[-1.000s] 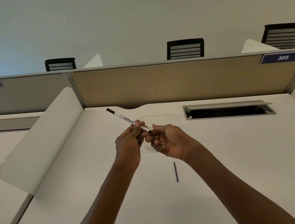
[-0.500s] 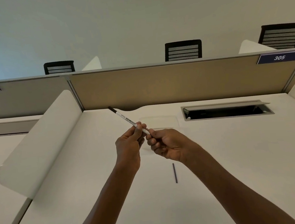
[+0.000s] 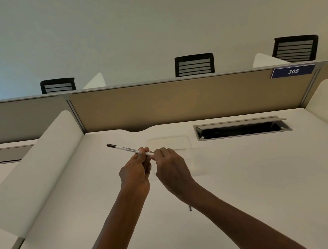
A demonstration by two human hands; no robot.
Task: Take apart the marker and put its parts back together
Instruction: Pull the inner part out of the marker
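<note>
Marker (image 3: 128, 149): white barrel, black end pointing to 10 o'clock, held above surface (image 3: 243, 177). Left hand (image 3: 134, 173) pinches barrel; right hand (image 3: 172, 171) closed on near end. Thin dark rod (image 3: 190, 208) at 6 o'clock, mostly hidden.

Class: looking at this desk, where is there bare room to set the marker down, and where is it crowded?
Bare desk lies right of the right hand, below the cable slot. More lies left of the left hand, up to the side divider. It is crowded where both hands meet on the marker, and by the thin rod under the right forearm.
</note>
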